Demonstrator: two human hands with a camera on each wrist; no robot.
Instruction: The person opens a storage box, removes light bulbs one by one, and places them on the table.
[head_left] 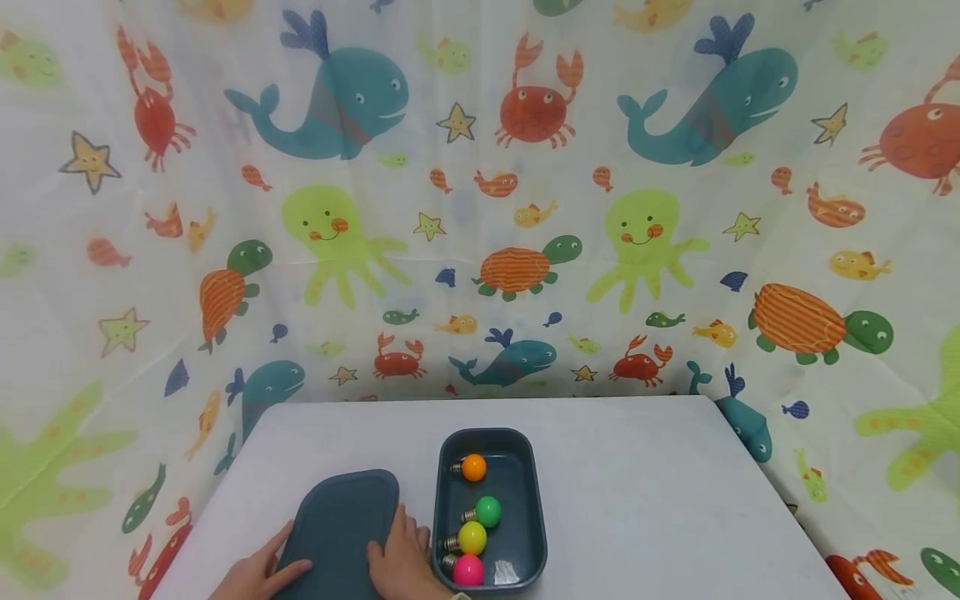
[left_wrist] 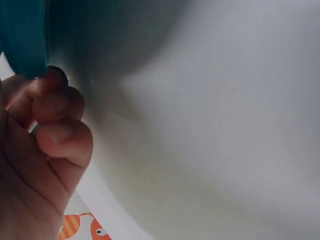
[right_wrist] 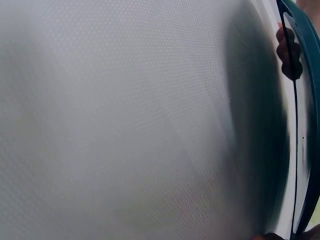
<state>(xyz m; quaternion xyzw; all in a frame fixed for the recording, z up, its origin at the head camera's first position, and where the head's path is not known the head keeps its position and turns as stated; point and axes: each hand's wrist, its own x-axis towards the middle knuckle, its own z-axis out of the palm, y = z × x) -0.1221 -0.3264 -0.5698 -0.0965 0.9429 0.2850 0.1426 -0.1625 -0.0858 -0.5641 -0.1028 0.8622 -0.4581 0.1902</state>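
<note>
Both hands grip a dark blue-grey lid with rounded corners, at the front left of the table. My left hand has the thumb on top and fingers at the left edge; in the left wrist view, its fingers curl by the lid's rim. On the opposite edge, my right hand holds with the thumb over the top. Right of that hand stands a matching box. Inside lie an orange bulb, a green bulb, a yellow bulb and a pink bulb.
The white table extends to the right of the box. Behind and around it hangs a curtain printed with sea animals. A small pale patch shows on the box floor beside the pink bulb.
</note>
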